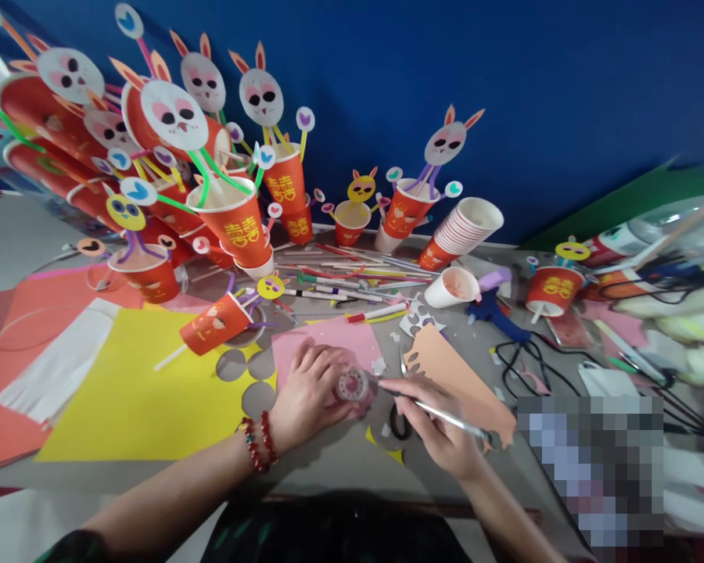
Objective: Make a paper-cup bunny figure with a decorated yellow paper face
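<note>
My left hand (pixel 314 391), with red beaded bracelets at the wrist, has its fingers around a small round clear piece (pixel 353 384) with a ring of dots and a pink centre. Beneath it lies pink paper (pixel 328 336). Just to the right, my right hand (pixel 437 422) grips a slim silvery pen-like tool (pixel 454 420), its dark tip pointing left at the round piece. Whether the tip touches the piece, I cannot tell. Black scissor handles (pixel 400 422) lie between my hands, beside an orange paper sheet (pixel 461 383) with cut edges.
Red cups with paper rabbit faces (pixel 174 115) crowd the back left. Stacked cups (pixel 463 232), a white cup (pixel 450 288) and a blue glue gun (pixel 496 313) stand or lie right of centre. Yellow paper (pixel 146 391) covers the left; pens and straws lie behind my hands.
</note>
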A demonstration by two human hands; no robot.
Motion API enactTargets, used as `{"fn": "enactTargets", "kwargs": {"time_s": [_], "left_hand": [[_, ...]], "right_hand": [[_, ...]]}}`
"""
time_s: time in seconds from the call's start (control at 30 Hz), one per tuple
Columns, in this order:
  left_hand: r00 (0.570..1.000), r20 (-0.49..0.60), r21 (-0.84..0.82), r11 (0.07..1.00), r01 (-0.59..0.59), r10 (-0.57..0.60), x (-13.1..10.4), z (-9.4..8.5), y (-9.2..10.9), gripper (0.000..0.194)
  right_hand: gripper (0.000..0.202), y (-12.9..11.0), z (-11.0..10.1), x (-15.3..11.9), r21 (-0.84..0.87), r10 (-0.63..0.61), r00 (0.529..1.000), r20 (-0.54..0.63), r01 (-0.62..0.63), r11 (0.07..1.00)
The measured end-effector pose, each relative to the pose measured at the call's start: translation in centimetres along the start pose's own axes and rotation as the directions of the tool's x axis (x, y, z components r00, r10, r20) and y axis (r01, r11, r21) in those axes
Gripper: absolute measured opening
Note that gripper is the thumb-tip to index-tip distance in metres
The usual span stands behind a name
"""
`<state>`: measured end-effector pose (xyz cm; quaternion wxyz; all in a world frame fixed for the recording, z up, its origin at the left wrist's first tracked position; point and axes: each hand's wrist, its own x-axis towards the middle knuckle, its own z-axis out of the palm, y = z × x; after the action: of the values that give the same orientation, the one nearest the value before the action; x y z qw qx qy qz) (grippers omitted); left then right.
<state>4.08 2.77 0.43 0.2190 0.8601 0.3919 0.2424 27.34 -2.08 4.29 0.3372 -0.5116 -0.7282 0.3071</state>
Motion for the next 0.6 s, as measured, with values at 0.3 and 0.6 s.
{"fn": "enactTargets", "kwargs": {"time_s": [0.3, 0.6], "left_hand": [[1.000, 0.004, 0.019, 1.000, 0.021, -0.021, -0.2, 0.1, 0.1, 0.040], [0.999, 0.020, 0.039, 0.999, 0.027, -0.028, -0.3, 0.1, 0.1, 0.040]], "right_hand": [[0.014, -0.3, 3.0, 1.6, -0.088, 0.030, 0.999, 0.027, -0.027, 0.996], [0.015, -0.3, 2.8, 2.2, -0.069, 0.044, 0.994, 0.104, -0.037, 0.997]]}}
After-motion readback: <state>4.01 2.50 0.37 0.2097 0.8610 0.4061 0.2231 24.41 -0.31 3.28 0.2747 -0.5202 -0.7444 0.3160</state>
